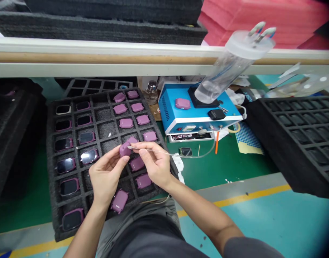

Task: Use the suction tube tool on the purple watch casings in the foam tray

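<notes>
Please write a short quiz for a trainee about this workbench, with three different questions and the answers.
1. What does the left hand hold? A) a glass bottle B) a purple watch case C) an orange tool
2. True or false: the thin tube in the right hand runs toward the blue machine.
3. What clear object rises from the black base on that machine?

Key: 1. B; 2. True; 3. a clear plastic cylinder

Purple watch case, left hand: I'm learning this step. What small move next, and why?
Probably hold the purple watch case steady in the left hand and ease the thin tool's tip along its edge, because the right hand has that tip against it.
</notes>
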`<state>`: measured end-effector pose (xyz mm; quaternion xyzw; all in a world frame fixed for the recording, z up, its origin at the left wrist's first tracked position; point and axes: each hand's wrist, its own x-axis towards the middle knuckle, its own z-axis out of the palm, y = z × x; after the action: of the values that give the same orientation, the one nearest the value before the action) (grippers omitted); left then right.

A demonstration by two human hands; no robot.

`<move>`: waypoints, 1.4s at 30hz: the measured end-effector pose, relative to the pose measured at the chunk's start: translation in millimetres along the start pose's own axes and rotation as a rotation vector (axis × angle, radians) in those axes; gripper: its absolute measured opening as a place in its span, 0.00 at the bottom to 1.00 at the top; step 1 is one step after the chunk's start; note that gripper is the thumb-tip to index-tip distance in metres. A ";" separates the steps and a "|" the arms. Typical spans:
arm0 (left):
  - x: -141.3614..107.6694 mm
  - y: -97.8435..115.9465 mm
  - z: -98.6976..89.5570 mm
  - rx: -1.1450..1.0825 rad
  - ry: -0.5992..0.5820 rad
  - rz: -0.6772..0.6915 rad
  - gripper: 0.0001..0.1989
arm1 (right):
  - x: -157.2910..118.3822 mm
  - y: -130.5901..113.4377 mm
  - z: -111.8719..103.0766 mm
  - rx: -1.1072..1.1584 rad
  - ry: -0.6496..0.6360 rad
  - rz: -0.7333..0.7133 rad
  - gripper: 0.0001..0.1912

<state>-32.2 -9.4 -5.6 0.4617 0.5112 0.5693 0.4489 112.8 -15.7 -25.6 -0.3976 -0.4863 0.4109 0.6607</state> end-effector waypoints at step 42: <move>-0.4 -0.7 0.4 0.000 0.010 -0.017 0.20 | -0.8 -3.0 -1.0 0.014 0.018 0.025 0.09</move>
<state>-31.7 -9.6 -6.3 0.4546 0.5173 0.5678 0.4510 114.1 -17.6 -23.2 -0.4028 -0.4725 0.4188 0.6626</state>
